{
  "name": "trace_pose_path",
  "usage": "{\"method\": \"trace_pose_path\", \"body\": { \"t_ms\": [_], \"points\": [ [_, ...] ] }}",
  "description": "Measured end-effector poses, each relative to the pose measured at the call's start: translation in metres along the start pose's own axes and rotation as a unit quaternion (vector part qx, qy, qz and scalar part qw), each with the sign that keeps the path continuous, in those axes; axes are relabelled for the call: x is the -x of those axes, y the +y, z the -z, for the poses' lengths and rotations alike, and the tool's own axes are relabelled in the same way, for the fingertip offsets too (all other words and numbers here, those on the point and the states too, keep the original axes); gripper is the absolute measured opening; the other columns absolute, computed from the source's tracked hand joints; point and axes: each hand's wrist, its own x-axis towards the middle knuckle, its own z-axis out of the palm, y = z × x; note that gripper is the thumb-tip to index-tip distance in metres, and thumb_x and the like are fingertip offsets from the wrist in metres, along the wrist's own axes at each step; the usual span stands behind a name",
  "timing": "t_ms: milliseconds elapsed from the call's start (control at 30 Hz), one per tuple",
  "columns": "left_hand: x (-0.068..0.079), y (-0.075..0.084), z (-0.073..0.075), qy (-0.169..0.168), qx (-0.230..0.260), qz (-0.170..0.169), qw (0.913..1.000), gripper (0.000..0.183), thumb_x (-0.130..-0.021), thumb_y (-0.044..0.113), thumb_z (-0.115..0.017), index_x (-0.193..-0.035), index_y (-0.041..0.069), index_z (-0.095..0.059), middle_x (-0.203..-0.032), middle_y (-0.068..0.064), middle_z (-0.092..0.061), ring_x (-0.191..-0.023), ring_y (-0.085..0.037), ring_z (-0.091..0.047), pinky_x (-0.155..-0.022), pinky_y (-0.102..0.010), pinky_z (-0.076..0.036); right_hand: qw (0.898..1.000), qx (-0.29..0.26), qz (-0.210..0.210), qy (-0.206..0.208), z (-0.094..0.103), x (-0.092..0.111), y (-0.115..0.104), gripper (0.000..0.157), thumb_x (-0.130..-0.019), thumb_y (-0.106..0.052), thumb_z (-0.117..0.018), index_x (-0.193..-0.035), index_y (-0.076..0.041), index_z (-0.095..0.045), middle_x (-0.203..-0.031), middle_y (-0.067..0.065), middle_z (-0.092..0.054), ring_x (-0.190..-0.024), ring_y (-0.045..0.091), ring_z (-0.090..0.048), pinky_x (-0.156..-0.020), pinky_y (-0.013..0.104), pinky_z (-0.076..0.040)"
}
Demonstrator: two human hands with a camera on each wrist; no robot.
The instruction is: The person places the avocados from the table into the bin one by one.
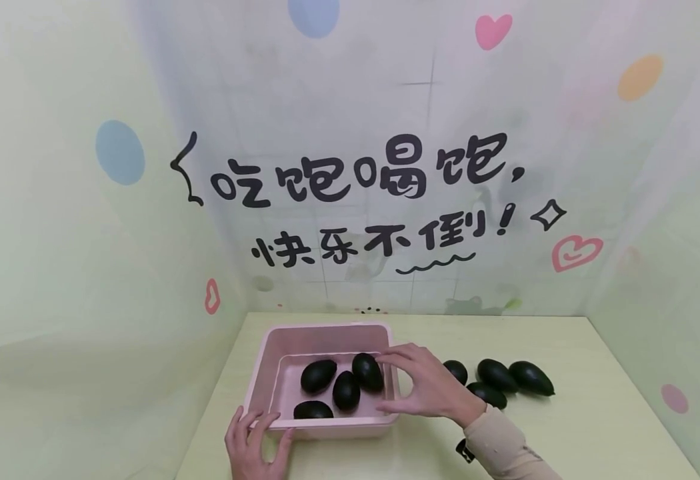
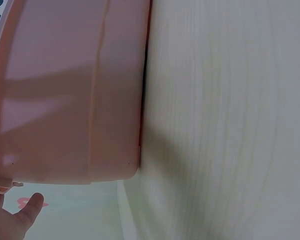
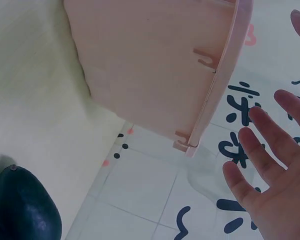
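A pink plastic bin (image 1: 326, 432) holds several dark avocados (image 1: 319, 377). At its front left corner my left hand (image 1: 256, 445) has its fingers at the rim; in the left wrist view the thumb (image 2: 32, 207) stands straight, just off the corner. My right hand (image 1: 425, 387) reaches over the right rim with fingers and thumb spread apart, the fingertips beside the rightmost avocado (image 1: 367, 372) in the bin. The right wrist view shows this hand (image 3: 277, 170) with spread fingers and nothing held in them.
Several more avocados (image 1: 532, 378) lie on the pale wooden table (image 1: 602, 427) to the right of the bin, partly behind my right hand and wrist. A dark object (image 1: 464, 451) shows under the right sleeve. A printed curtain (image 1: 350, 100) stands behind the table and along its sides.
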Motion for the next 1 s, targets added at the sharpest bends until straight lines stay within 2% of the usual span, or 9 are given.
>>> {"method": "trace_pose_path", "body": {
  "t_ms": [267,367,633,833,1000],
  "points": [
    [-0.003,0.003,-0.001,-0.001,-0.004,-0.003,1.0,0.061,-0.097,0.07,-0.063,-0.1,0.01,-0.077,-0.11,-0.025,-0.067,-0.131,-0.041,-0.045,-0.128,-0.024,-0.018,1.0,0.01,-0.001,0.01,0.001,0.007,0.006,0.069,-0.078,-0.06,-0.089,-0.134,-0.022,-0.072,-0.134,-0.001,-0.072,-0.125,0.021,-0.066,-0.102,0.045,-0.058],
    [-0.003,0.004,0.0,0.0,-0.005,0.0,1.0,0.061,-0.097,0.07,-0.063,-0.1,0.011,-0.077,-0.111,-0.024,-0.067,-0.134,-0.037,-0.045,-0.127,-0.023,-0.019,1.0,0.012,0.0,0.014,0.0,0.009,0.008,0.07,-0.078,-0.06,-0.089,-0.134,-0.022,-0.072,-0.133,0.0,-0.072,-0.124,0.021,-0.066,-0.101,0.045,-0.058],
    [0.0,0.002,0.0,0.004,0.004,0.011,0.9999,0.06,-0.096,0.071,-0.064,-0.1,0.012,-0.078,-0.113,-0.023,-0.067,-0.146,-0.017,-0.039,-0.127,-0.023,-0.02,1.0,0.009,-0.02,0.01,-0.003,0.013,0.01,0.068,-0.08,-0.06,-0.088,-0.134,-0.022,-0.072,-0.133,-0.002,-0.072,-0.124,0.022,-0.067,-0.101,0.047,-0.058],
    [-0.001,0.002,0.0,0.002,0.001,0.01,1.0,0.061,-0.096,0.071,-0.064,-0.1,0.012,-0.078,-0.112,-0.023,-0.067,-0.141,-0.027,-0.043,-0.127,-0.023,-0.019,0.999,0.005,-0.035,0.004,-0.002,0.017,0.013,0.068,-0.08,-0.058,-0.089,-0.133,-0.018,-0.073,-0.132,0.0,-0.073,-0.124,0.024,-0.067,-0.099,0.051,-0.058],
    [-0.002,0.004,0.001,-0.001,0.001,0.013,0.9999,0.061,-0.096,0.071,-0.064,-0.101,0.012,-0.078,-0.113,-0.022,-0.067,-0.142,-0.027,-0.043,-0.127,-0.023,-0.019,0.999,0.009,-0.043,0.007,-0.001,0.021,0.017,0.069,-0.079,-0.057,-0.09,-0.133,-0.018,-0.073,-0.133,0.002,-0.073,-0.124,0.025,-0.067,-0.099,0.051,-0.059]
  ]
}}
